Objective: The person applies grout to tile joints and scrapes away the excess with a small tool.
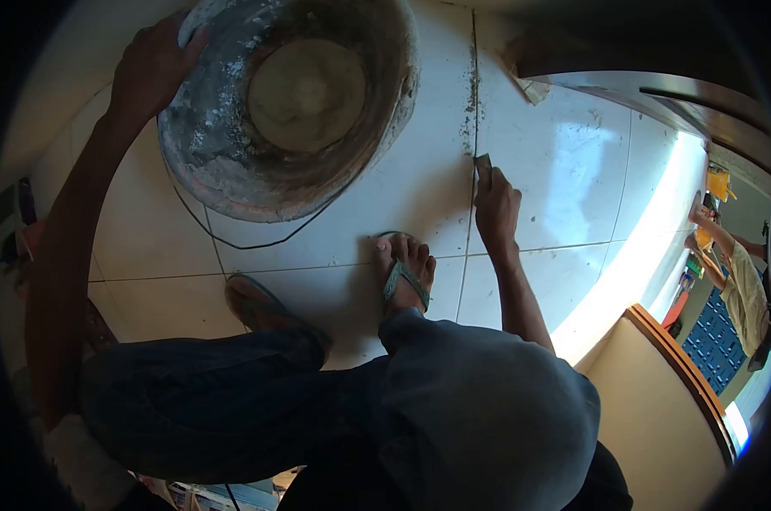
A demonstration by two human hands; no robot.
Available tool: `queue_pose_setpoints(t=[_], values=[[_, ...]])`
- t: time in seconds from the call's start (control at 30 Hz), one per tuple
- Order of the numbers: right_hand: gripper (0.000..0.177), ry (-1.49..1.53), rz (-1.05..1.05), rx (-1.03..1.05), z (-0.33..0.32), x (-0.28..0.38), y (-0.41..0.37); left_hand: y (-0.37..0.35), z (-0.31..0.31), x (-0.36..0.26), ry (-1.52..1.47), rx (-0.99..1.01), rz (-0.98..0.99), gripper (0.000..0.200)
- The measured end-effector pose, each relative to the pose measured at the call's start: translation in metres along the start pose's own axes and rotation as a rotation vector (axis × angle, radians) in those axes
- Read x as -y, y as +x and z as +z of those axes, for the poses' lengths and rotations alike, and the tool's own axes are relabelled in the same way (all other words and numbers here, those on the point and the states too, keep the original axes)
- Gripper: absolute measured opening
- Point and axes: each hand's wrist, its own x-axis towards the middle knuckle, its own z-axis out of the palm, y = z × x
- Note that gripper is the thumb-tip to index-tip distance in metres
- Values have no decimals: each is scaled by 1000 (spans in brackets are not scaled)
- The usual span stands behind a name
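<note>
At the upper left, my left hand (154, 64) grips the rim of a large dark bucket (207, 175); the thumb lies over the rim and the other fingers are partly hidden. Whitish, dried residue coats the bucket's inside wall, and a round greyish area shows at its bottom. Its thin wire handle (247, 247) hangs down on the near side. My right hand (498, 209) is closed round a small flat scraper (483, 162). The scraper's tip meets the floor at a tile joint (474, 128), where dark crumbs lie along the line.
White floor tiles (564, 213) spread under my sandalled feet (407, 272). Dark wooden furniture (650, 81) stands at the upper right, with a small block (532, 89) by its base. At the far right another person's arm (719, 238) shows near a doorway, beside a blue crate (713, 341).
</note>
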Motion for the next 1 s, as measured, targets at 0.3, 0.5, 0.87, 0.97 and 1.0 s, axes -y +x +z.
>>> queue_pose_setpoints(t=[0.3, 0.5, 0.87, 0.97, 1.0], values=[[33, 89, 60, -89, 16, -4, -1, 4, 5, 10, 93, -2, 39, 57], [31, 148, 76, -62, 10, -23, -38, 3, -5, 1, 65, 86, -31, 59], [32, 254, 156, -96, 8, -10, -61, 7, 1, 13, 104, 21, 36, 60], [31, 132, 130, -93, 12, -19, -60, 10, 1, 11, 58, 66, 14, 61], [30, 107, 79, -99, 13, -21, -65, 8, 4, 14, 50, 49, 42, 61]])
